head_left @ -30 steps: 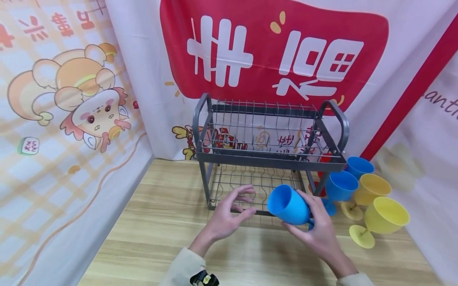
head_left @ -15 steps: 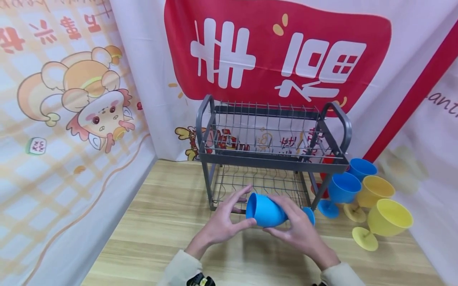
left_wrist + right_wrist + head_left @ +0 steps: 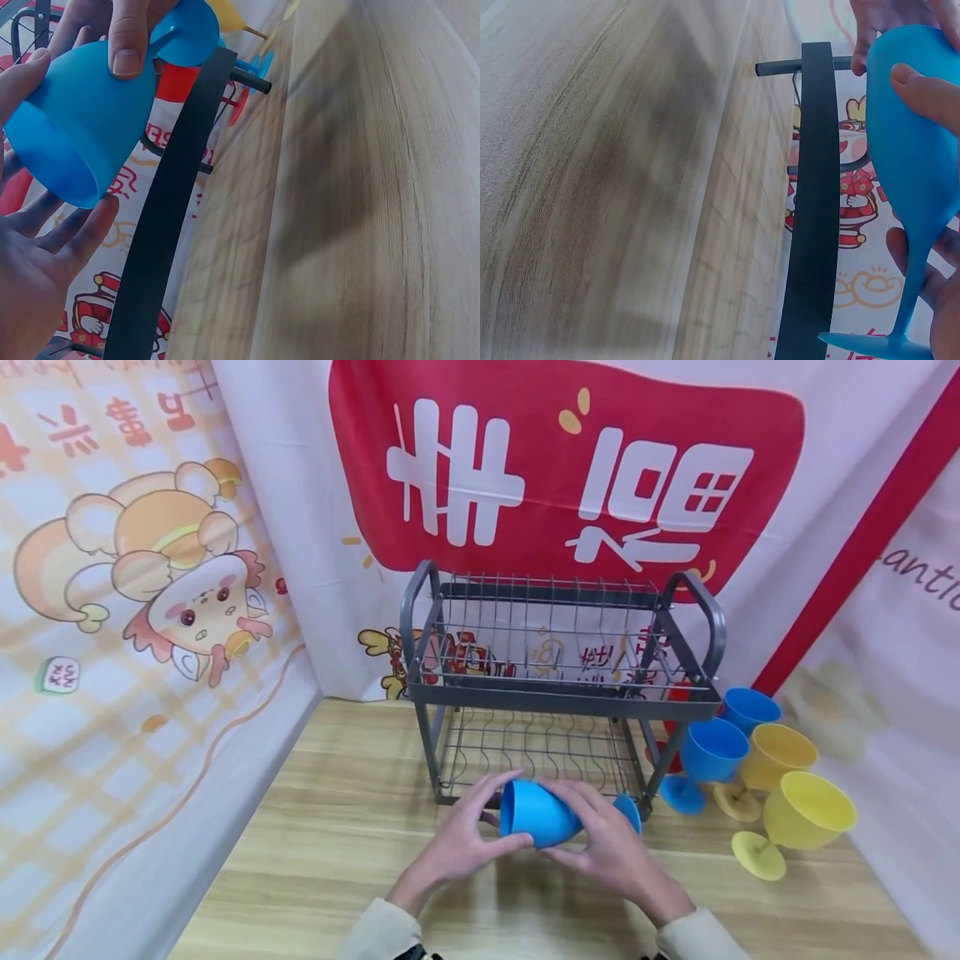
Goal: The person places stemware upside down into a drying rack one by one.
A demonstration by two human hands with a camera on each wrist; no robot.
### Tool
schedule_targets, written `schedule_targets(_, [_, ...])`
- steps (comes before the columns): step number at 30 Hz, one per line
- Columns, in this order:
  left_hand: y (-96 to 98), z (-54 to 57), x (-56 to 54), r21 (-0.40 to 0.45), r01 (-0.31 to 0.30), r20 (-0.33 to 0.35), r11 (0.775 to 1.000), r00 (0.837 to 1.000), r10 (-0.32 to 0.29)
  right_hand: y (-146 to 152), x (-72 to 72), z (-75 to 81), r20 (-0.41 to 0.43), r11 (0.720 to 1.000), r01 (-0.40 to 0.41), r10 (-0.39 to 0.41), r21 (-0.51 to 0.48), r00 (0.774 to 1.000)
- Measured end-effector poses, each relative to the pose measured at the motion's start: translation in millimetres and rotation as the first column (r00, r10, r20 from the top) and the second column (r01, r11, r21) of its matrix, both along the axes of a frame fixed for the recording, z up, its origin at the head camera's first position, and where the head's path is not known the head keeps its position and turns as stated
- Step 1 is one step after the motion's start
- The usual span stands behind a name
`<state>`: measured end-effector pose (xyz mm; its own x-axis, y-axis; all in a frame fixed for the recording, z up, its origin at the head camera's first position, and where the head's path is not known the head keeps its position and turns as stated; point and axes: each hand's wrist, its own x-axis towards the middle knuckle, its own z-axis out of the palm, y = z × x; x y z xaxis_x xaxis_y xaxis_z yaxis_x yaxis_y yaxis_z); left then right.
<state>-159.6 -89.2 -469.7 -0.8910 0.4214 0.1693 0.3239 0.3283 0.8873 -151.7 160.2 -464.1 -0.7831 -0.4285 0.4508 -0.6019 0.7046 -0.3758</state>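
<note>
One cartoon-printed cloth (image 3: 165, 568) hangs at the far left of what reaches me here; beside it the wooden tabletop (image 3: 322, 877) begins; next comes the left hand (image 3: 459, 847), which I see set round the mouth of a blue goblet (image 3: 542, 814), pinching the rim, thumb on the near side and fingers on the far side; the goblet is held sideways in the air above the tabletop, mouth to the left and foot to the right; behind it I have a dark two-tier wire rack (image 3: 566, 693), standing before a red-panelled backdrop (image 3: 547, 460); right of the left hand, the right hand (image 3: 611, 847) grips the goblet's bowl towards the stem, thumb pressed to one side and fingers over the other; my right wrist view shows its other fingers beside the stem; past the rack, a red object (image 3: 679, 692) sits partly hidden; then two blue goblets (image 3: 715, 752) stand one behind the other, followed by an orange-yellow goblet (image 3: 780, 756) and, nearest me at the far right, a pale yellow goblet (image 3: 808, 810).
</note>
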Motion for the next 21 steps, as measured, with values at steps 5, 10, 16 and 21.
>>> schedule_targets(5, [3.5,-2.4,-1.9,0.006,-0.002,-0.014,1.000,1.000,0.002,3.6,0.4,0.0,0.011,1.000,0.002,-0.002,0.003,1.000])
schedule_targets(10, [6.7,-2.3,-2.8,0.000,0.010,-0.030,1.000,1.000,-0.010,6.7,0.9,-0.4,0.017,1.000,0.014,-0.014,0.002,1.000])
schedule_targets(16, [9.9,-1.4,-3.9,-0.004,-0.010,-0.045,1.000,0.999,0.010,8.0,1.6,0.9,0.001,0.999,0.035,-0.035,0.025,0.999])
schedule_targets(21, [11.7,0.7,-5.8,0.018,-0.056,-0.047,0.998,0.997,0.057,9.4,4.3,2.7,-0.114,0.998,0.070,-0.070,0.000,0.991])
